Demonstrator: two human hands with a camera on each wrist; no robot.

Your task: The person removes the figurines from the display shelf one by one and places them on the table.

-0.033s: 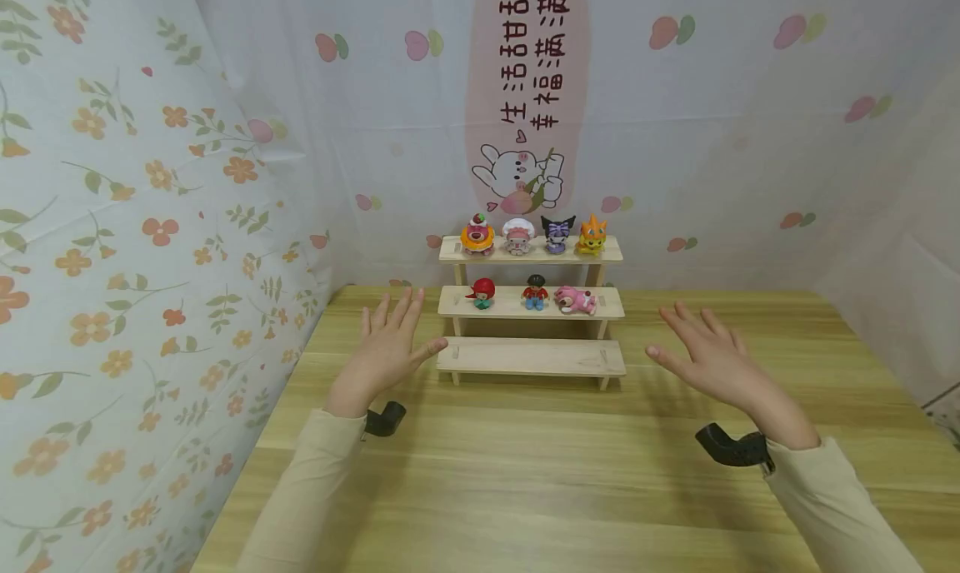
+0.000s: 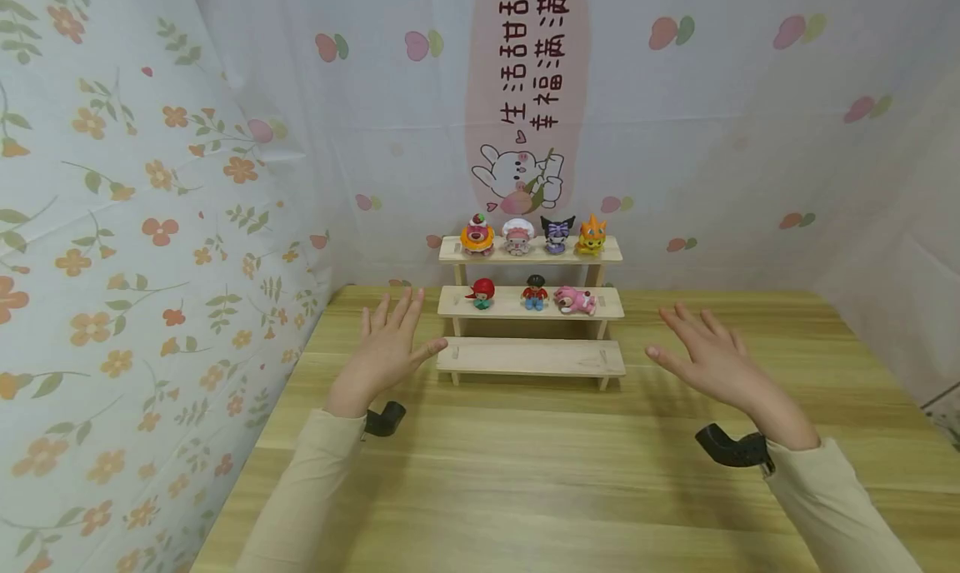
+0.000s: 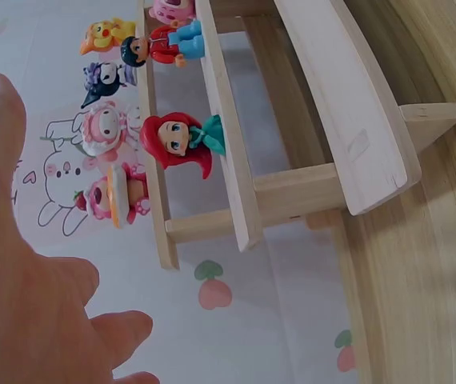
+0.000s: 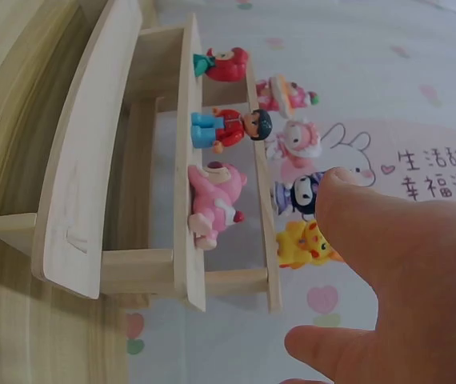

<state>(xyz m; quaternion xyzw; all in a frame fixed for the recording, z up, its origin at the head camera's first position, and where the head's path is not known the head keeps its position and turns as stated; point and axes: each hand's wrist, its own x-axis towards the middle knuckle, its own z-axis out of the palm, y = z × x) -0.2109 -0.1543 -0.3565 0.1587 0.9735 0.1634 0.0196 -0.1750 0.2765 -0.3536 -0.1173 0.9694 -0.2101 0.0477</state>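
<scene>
A three-tier wooden shelf [image 2: 531, 356] stands at the back of the table. On its middle tier are a red-haired mermaid figurine [image 2: 482, 293], a figurine in a red jacket [image 2: 535, 293] and a pink bear figurine lying down [image 2: 576, 300]. Several figurines, among them a yellow one with an orange hood [image 2: 592, 236], line the top tier; the lowest tier is bare. Left of the shelf, my left hand [image 2: 386, 352] is held with fingers spread, holding nothing. My right hand [image 2: 712, 361] is likewise spread on the right side, apart from the shelf and figurines.
The wood-grain table [image 2: 525, 481] spreads in front of the shelf. A printed cloth [image 2: 720, 156] hangs behind it, and a floral cloth [image 2: 150, 306] borders the left side. Black wrist mounts [image 2: 731, 446] sit under both wrists.
</scene>
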